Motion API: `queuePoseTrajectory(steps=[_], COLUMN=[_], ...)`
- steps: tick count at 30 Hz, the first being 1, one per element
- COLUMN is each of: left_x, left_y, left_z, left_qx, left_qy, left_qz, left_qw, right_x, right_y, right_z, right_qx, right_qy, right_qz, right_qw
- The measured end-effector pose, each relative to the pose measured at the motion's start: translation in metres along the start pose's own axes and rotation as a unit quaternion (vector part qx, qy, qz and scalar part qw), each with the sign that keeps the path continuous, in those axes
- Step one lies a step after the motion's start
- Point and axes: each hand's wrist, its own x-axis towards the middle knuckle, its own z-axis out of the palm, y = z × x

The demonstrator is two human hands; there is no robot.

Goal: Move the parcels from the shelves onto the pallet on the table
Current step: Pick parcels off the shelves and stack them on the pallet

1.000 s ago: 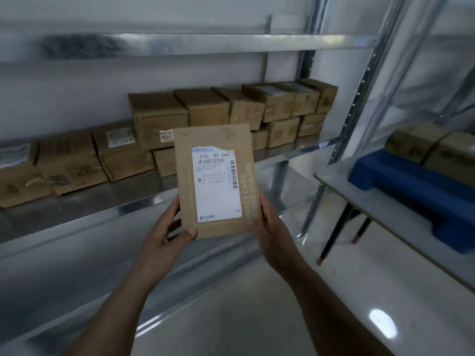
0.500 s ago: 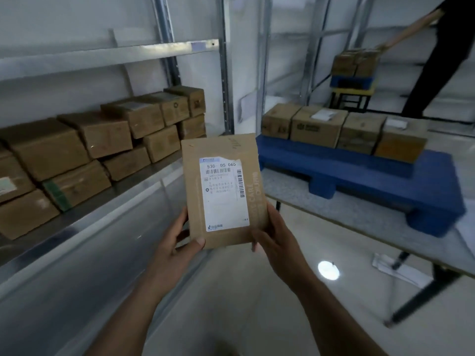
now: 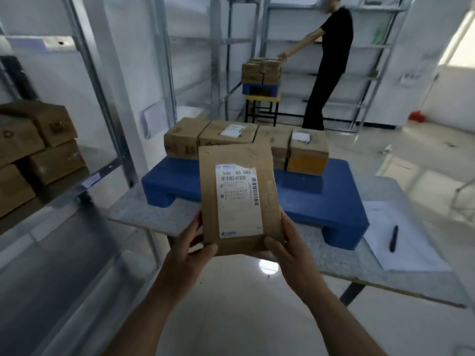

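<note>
The left hand (image 3: 189,249) and the right hand (image 3: 289,249) both grip the bottom corners of a flat brown parcel (image 3: 237,199), thumbs pressed on its labelled face, so it stands nearly upright in the air between them. A second ago the shelf with its boxes filled the view behind the parcel; now the view has turned, and the blue pallet (image 3: 321,201) on the grey table (image 3: 159,214) is directly behind it. The shelf boxes (image 3: 38,140) are now at the far left. Four boxes (image 3: 246,142) already sit along the far edge of the pallet, and its near part looks free. I judge that the carrying step is almost finished and the placing comes next.
</note>
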Motion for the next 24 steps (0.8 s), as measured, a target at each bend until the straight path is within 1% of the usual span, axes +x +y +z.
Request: queuePoseTrajectory(steps=[7,11,15,18,24], left_x=[0.131,0.186,0.225,0.247,0.275], left_y=[0.017,0.02,0.029,0.037,0.052], left_z=[0.053,0.083,0.115,0.143,0.202], left_qx=[-0.039,-0.032,-0.018,-0.007,0.027], left_qy=[-0.091,-0.131,-0.166,-0.19,-0.221], left_qz=[0.03,0.058,0.066,0.093,0.1], left_qw=[0.995,0.989,0.984,0.977,0.97], right_x=[0.096,0.125,0.141,0.149,0.158], right_y=[0.026,0.042,0.055,0.062,0.078], right_z=[-0.059,-0.086,-0.115,-0.14,-0.193], right_qx=[-0.071,-0.069,-0.052,-0.034,-0.041], right_qy=[0.129,0.191,0.243,0.272,0.323], right_qz=[0.024,0.035,0.044,0.041,0.065], right_qw=[0.989,0.979,0.968,0.961,0.943])
